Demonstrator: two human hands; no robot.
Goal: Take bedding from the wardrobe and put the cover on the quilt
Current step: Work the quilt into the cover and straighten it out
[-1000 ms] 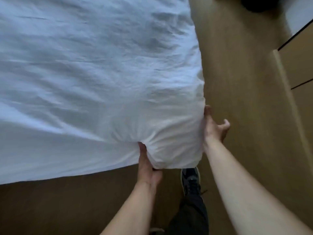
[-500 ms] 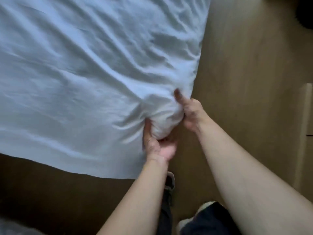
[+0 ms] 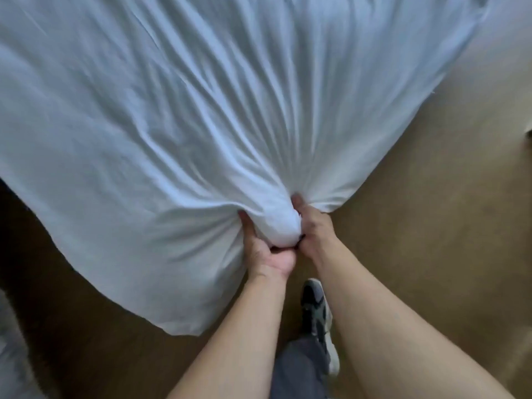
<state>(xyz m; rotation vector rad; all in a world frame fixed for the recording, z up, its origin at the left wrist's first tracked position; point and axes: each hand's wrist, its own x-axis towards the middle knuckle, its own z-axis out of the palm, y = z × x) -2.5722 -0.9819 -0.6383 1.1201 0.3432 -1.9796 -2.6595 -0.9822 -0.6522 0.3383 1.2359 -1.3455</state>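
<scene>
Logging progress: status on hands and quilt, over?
Left hand and right hand both grip one bunched corner of the white quilt. Folds fan out from the grip. Nothing blocking seen.

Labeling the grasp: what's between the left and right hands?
In the head view, the bunched white quilt cover corner fills the gap between the left hand and the right hand; both grip it.

A smooth brown floor (image 3: 417, 226) runs along the bottom and right of the view. Soft light makes its right side tan, while its left side lies in deep shadow. A pale grey surface (image 3: 515, 53) shows at the upper right, wall or furniture unclear. A blurred grey shape (image 3: 11, 355) sits at the lower left edge.
</scene>
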